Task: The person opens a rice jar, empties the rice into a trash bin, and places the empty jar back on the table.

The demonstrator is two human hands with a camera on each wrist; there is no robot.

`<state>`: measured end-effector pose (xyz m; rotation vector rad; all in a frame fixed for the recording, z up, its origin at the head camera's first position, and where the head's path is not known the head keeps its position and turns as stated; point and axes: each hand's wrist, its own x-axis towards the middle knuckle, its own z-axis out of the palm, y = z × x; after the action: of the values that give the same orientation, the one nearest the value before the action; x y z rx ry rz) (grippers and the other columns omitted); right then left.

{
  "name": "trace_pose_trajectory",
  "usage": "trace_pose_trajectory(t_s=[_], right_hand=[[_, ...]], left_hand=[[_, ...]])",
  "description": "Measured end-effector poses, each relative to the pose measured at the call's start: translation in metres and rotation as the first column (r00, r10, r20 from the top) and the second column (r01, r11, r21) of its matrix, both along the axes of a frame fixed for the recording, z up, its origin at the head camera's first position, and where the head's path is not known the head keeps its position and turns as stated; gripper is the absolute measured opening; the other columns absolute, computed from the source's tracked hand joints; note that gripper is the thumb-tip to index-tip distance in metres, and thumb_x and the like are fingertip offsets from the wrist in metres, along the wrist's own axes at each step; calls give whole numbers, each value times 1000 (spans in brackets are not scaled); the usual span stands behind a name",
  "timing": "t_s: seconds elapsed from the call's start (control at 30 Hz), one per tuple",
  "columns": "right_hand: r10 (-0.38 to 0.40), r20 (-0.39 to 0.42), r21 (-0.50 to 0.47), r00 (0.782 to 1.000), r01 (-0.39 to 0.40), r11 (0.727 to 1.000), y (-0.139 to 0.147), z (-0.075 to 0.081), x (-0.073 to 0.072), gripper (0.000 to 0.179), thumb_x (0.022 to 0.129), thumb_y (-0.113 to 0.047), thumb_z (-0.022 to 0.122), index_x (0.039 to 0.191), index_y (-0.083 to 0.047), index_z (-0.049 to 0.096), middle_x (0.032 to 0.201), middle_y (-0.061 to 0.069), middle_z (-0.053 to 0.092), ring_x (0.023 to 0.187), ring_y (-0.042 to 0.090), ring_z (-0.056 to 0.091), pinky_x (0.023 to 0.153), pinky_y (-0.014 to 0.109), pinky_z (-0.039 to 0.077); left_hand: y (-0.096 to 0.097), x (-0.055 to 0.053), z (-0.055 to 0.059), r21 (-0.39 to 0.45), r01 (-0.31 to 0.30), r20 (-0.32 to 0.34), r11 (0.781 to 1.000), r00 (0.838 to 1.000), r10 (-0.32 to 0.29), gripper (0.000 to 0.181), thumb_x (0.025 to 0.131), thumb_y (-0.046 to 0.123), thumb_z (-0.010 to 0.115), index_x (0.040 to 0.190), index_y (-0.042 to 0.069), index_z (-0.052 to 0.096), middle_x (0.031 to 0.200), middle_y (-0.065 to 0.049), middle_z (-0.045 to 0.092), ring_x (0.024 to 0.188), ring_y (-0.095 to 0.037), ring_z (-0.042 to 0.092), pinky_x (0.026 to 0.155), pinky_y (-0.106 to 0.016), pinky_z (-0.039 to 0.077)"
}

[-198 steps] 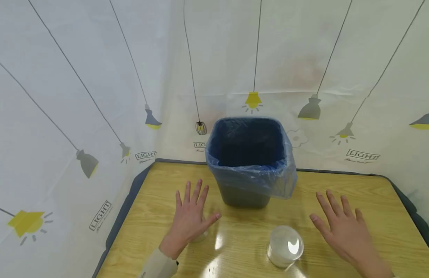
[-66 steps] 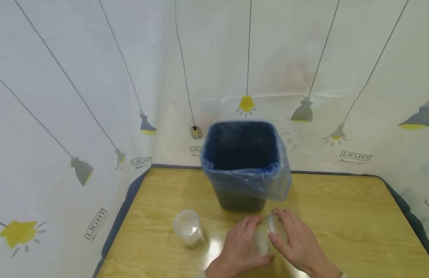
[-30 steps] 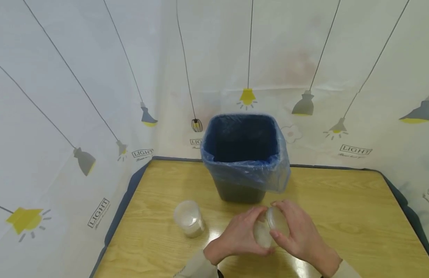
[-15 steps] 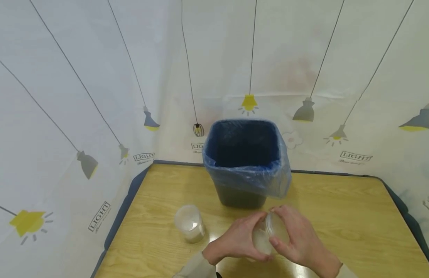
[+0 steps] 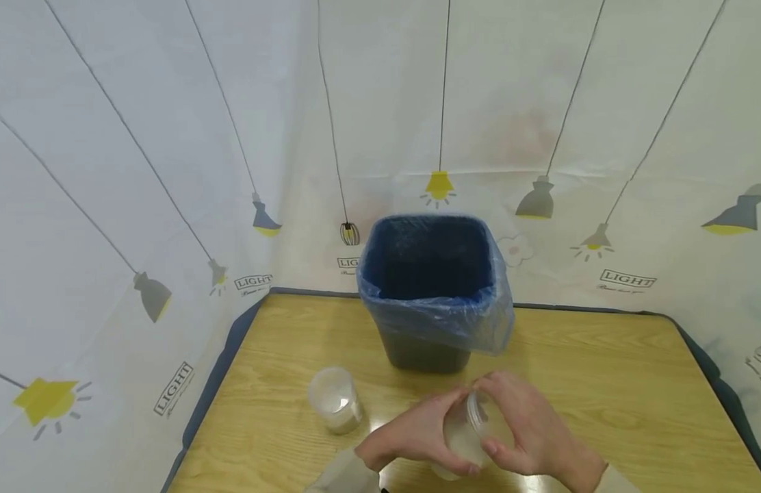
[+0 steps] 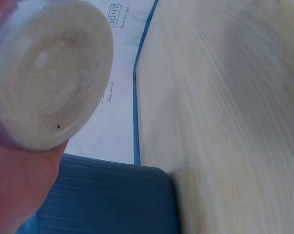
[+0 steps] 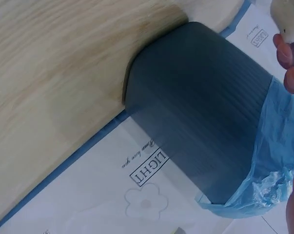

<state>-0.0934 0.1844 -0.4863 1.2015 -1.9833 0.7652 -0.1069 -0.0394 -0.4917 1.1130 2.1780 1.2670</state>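
In the head view, my left hand [image 5: 414, 433] grips the body of a clear plastic jar [image 5: 460, 438], which is tilted above the table's front part. My right hand [image 5: 534, 431] curls round the jar's ridged screw lid [image 5: 494, 418], thumb on the near side. Pale material shows through the jar's base [image 6: 54, 78] in the left wrist view; I cannot tell what it is. A second clear jar [image 5: 334, 400] stands upright on the table, left of my hands and apart from them. Whether the held lid is loose cannot be seen.
Just beyond my hands, a dark bin [image 5: 425, 350] stands on the wood-grain table [image 5: 602, 370]. A blue bag [image 5: 473, 322] lines it and hangs over its rim. Printed white sheeting [image 5: 380, 123] with lamp drawings encloses the back and sides.
At first both hands were spread apart over the table. They then came together on the right-hand jar, now held off the table. Lately the right hand has shifted slightly round the lid.
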Motion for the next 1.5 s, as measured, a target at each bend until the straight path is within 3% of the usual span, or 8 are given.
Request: trace_pose_trajectory(t_s=[0.2, 0.3, 0.4, 0.6, 0.73, 0.87, 1.17, 1.5], right_hand=[[-86, 53, 113, 995, 79, 990, 13, 4, 1, 65, 100, -61, 46, 128, -5, 64, 120, 5, 63, 103, 20, 61, 87, 36, 49], [-159, 156, 166, 975, 133, 977, 16, 6, 9, 64, 98, -54, 59, 143, -9, 58, 135, 8, 60, 115, 24, 62, 88, 40, 53], [-302, 312, 213, 901, 243, 946, 12, 9, 21, 72, 95, -44, 71, 155, -15, 46, 145, 8, 54, 116, 26, 64, 81, 45, 57], [-499, 582, 251, 642, 442, 861, -7, 23, 38, 64, 100, -41, 65, 156, -18, 44, 139, 6, 54, 93, 24, 69, 68, 47, 55], [-500, 665, 262, 555, 453, 852, -15, 31, 40, 63, 101, -46, 63, 153, -16, 46, 135, 6, 57, 89, 18, 68, 66, 44, 54], [-489, 668, 240, 561, 459, 855, -17, 31, 38, 62, 97, -48, 68, 148, -17, 50, 132, 3, 59, 85, 16, 67, 66, 42, 54], [-444, 383, 156, 810, 417, 895, -13, 15, 28, 67, 83, -44, 84, 136, -11, 60, 121, 1, 62, 79, 10, 61, 61, 32, 53], [-305, 367, 159, 879, 263, 951, 0, 19, 25, 71, 83, -43, 84, 141, -12, 58, 132, -3, 57, 92, 10, 63, 68, 31, 55]], left_hand=[[5, 3, -2, -63, -118, -153, 991, 982, 107, 93, 72, 37, 93, 150, 18, 45, 127, 9, 62, 105, 0, 58, 83, -15, 49], [6, 6, -3, -116, -232, -321, 966, 929, 185, 96, 70, 45, 93, 148, 14, 46, 128, 6, 62, 106, -3, 59, 85, -19, 50], [7, 8, -4, -125, -339, -538, 933, 813, 223, 99, 66, 52, 94, 143, 10, 48, 127, 2, 62, 106, -9, 62, 88, -25, 53], [12, 8, -4, -50, -450, -825, 892, 522, 218, 104, 57, 60, 94, 137, 9, 52, 121, -1, 64, 103, -16, 66, 87, -31, 55], [13, 8, -7, -16, -484, -877, 875, 427, 220, 105, 54, 62, 93, 136, 10, 53, 120, 0, 64, 103, -16, 66, 87, -30, 55], [12, 8, -6, -13, -477, -874, 879, 433, 222, 104, 55, 61, 94, 136, 11, 53, 120, -1, 64, 104, -16, 65, 87, -31, 55], [5, 5, -3, -57, -422, -838, 905, 513, 186, 104, 58, 60, 93, 138, 8, 51, 120, -1, 64, 100, -16, 65, 85, -28, 55], [2, 0, 2, -91, -346, -789, 934, 597, 145, 99, 62, 58, 92, 138, 10, 51, 122, 1, 64, 106, -13, 64, 89, -26, 53]])
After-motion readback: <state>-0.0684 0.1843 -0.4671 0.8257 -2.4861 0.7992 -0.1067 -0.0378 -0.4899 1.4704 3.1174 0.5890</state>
